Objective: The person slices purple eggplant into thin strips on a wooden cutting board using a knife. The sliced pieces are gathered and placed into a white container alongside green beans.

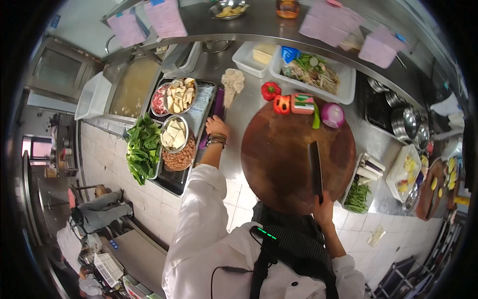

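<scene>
My right hand (324, 209) grips the handle of a cleaver (315, 168), whose dark blade lies over the round wooden chopping board (274, 164). To the left, my left hand (217, 127) rests over long purple eggplants (219, 102) beside a black tray; whether its fingers close around one is hidden. At the board's far edge are a cut red bell pepper (281, 104), a packaged block of pink meat (302, 103), a green chili pepper (316, 116) and a purple onion (332, 115). Another red bell pepper (270, 91) sits just behind them.
The black tray (175, 178) holds bowls of cut pieces (180, 95), pale slices (174, 133), beans (181, 155) and leafy greens (143, 145). Behind the board stands a white bin of vegetables (313, 74). Green beans (357, 196) lie at right. A person (101, 213) is at lower left.
</scene>
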